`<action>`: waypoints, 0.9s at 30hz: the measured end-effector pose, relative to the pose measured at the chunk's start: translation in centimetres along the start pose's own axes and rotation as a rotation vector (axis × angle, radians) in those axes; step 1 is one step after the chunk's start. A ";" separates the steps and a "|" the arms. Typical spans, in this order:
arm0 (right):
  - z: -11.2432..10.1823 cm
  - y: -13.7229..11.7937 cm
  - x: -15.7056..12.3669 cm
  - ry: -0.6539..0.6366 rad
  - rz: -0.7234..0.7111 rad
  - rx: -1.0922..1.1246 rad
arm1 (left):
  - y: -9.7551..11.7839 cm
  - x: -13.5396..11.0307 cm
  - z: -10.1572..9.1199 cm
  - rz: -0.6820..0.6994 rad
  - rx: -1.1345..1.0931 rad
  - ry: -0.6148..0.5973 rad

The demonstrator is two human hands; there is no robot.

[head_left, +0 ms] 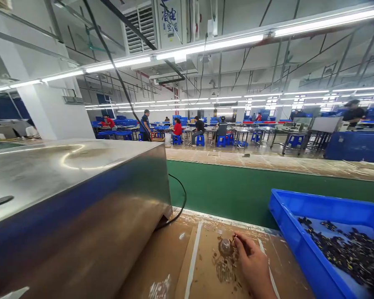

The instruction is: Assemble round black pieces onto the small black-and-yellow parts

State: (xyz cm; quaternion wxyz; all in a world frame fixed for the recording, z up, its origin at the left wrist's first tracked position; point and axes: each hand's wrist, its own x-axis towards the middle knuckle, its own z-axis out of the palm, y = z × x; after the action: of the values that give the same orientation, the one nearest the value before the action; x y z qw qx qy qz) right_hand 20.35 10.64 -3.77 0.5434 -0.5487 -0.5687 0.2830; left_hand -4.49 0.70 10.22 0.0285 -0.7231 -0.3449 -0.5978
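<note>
My right hand [252, 258] reaches in from the lower right over the cardboard-covered bench. Its thumb and index finger are closed in a pinch, and whatever they hold is too small to make out. Just left of the fingertips sits a small, clear, round cup [226, 246] on the cardboard [207, 265]. Dark wet-looking stains surround the cup. I cannot tell whether the fingers touch its rim. My left hand is out of view.
A large metal housing [137, 191] fills the left, with a black cable [185, 195] beside it. At right stands a blue bin [294, 236] holding many small dark parts [349, 249]. A green conveyor belt [218, 187] runs behind. Several people sit or stand at distant tables.
</note>
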 end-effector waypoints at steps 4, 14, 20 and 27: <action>-0.5 -1.4 -0.6 -0.020 -0.153 -0.080 | 1.3 -3.6 2.0 -0.085 -0.130 -0.066; -0.2 -1.6 -0.4 -0.098 -0.209 -0.168 | -4.3 -7.6 9.5 -1.054 -0.510 0.012; 0.5 -2.4 0.3 -0.113 -0.354 -0.194 | -5.5 -8.3 10.3 -1.167 -0.556 0.028; 0.5 -2.8 0.0 -0.161 -0.363 -0.247 | -5.9 -8.2 10.4 -1.225 -0.579 0.051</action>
State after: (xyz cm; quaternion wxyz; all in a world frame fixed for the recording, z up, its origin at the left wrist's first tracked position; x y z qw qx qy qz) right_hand 19.03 10.09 -1.33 0.4671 -0.4753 -0.7299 0.1519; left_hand 0.76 6.07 -2.16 -0.5022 -0.3612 -0.5176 -0.5911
